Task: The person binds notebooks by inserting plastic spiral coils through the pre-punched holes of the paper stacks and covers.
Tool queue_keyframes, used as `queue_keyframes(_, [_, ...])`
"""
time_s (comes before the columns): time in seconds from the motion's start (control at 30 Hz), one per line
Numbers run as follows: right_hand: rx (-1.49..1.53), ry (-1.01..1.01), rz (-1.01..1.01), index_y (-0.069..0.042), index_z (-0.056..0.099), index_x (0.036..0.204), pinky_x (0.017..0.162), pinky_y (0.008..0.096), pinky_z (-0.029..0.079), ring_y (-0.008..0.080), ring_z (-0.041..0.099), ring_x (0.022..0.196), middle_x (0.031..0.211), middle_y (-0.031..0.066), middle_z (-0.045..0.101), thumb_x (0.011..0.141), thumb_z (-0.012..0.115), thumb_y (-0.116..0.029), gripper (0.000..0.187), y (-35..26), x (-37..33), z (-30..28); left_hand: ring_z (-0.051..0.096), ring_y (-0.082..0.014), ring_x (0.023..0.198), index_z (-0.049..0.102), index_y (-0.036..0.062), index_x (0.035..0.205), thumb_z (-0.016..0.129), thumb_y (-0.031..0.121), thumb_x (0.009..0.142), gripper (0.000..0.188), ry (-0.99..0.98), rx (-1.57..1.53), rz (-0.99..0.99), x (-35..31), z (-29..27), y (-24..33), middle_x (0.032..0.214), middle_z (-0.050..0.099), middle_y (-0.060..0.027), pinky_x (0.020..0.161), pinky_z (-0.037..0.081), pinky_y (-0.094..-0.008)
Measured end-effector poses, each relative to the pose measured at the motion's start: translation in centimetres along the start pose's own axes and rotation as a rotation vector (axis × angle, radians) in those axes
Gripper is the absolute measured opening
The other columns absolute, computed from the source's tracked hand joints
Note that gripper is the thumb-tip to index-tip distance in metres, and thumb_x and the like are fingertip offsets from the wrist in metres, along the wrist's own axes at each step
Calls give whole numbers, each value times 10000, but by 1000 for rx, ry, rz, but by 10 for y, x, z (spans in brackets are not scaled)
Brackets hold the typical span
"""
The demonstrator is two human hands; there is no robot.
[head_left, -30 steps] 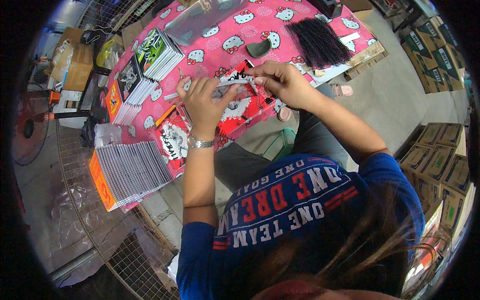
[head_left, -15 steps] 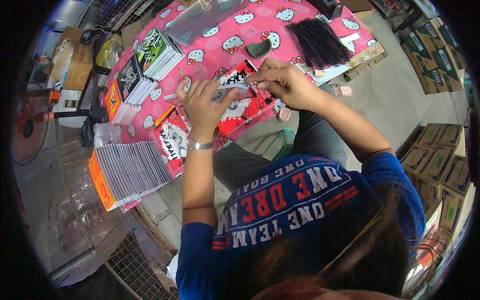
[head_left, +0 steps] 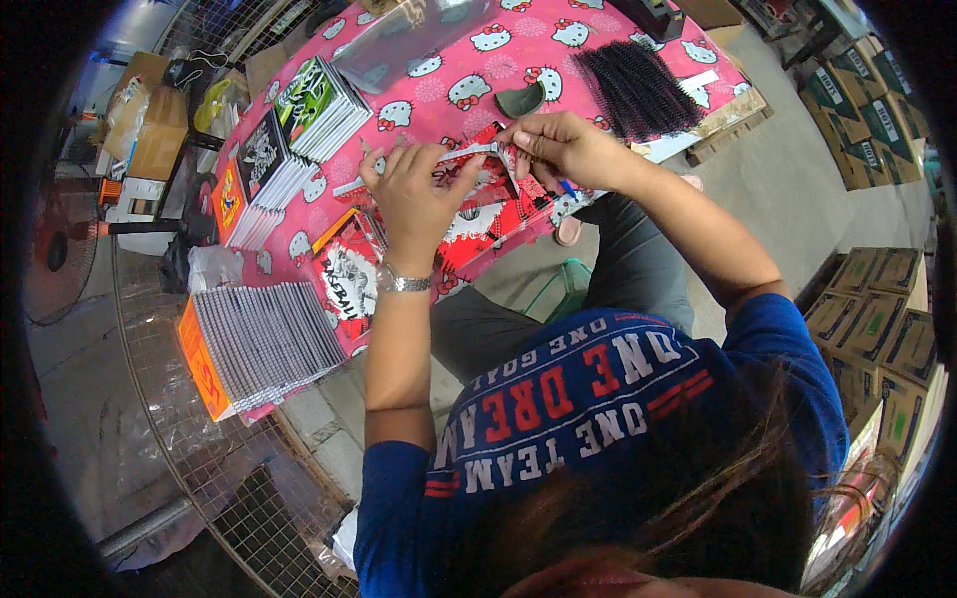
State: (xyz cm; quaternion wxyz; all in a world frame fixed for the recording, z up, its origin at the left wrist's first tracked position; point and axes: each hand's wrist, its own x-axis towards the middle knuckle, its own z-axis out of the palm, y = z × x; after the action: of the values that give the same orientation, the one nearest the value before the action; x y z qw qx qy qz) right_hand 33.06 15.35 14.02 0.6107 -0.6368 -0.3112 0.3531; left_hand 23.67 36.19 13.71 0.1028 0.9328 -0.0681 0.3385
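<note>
A red, white and black notebook (head_left: 474, 221) lies at the table's near edge, under my hands. My left hand (head_left: 417, 194) is on its left side, fingers curled over it and thumb pressed to its upper part. Thumb and index finger of my right hand (head_left: 560, 149) pinch at its top right corner, beside a thin pale strip (head_left: 478, 151) along the top edge. What exactly the fingertips grip is too small to tell. Another red notebook (head_left: 349, 274) lies by my left wrist. A small blue tip (head_left: 568, 188) shows below my right hand.
Black spiral coils (head_left: 638, 88) lie at the far right, near a dark green curved dish (head_left: 520, 100). Notebook stacks with green (head_left: 317, 105), black (head_left: 267, 154) and orange (head_left: 204, 359) covers line the left side. Clear plastic (head_left: 399, 45) lies at the back. Cartons (head_left: 867, 309) stand at right.
The translucent piece between my hands no longer shows the same way; more red cover and the pale strip are visible. My right hand has shifted slightly up, and a blue tip has appeared.
</note>
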Motion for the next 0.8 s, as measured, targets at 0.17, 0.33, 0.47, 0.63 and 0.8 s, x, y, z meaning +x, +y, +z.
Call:
queue_keyframes(0.17, [-761,281,-681,-10,594,1100,741,359,490,236,631,858,852,125,631,967,552,-135,188,-3,2,6,606,-217,848,633,110,958,700,278,809,234,-84,-58,133,2,4,16,856,660,-41,945,338,-448])
queue_keyframes(0.33, [-480,186,-312,-26,595,1098,732,366,481,280,623,859,919,139,607,866,647,-58,240,-14,4,4,612,-229,838,611,111,1019,664,204,837,211,-124,-64,81,1,2,19,852,659,-42,931,355,-445])
queue_keyframes(0.47, [-648,113,-446,-22,610,1028,726,384,485,297,622,821,867,145,604,850,664,-94,200,-10,12,-4,611,-262,899,620,120,1042,688,223,825,249,-119,-105,21,3,-1,20,892,672,-70,910,350,-421])
queue_keyframes(0.63, [-721,166,-643,-23,637,985,713,421,496,328,630,777,851,154,621,858,665,-164,191,-9,18,2,615,-253,895,626,120,1007,704,213,807,233,-231,-79,-27,7,3,13,888,674,-63,911,350,-416])
queue_keyframes(0.8, [-1063,138,-330,-39,623,1119,755,423,496,338,598,931,916,150,583,822,674,-63,303,-15,10,7,610,-225,847,604,96,1002,675,202,811,230,-145,-70,75,9,4,13,872,656,-49,900,356,-432])
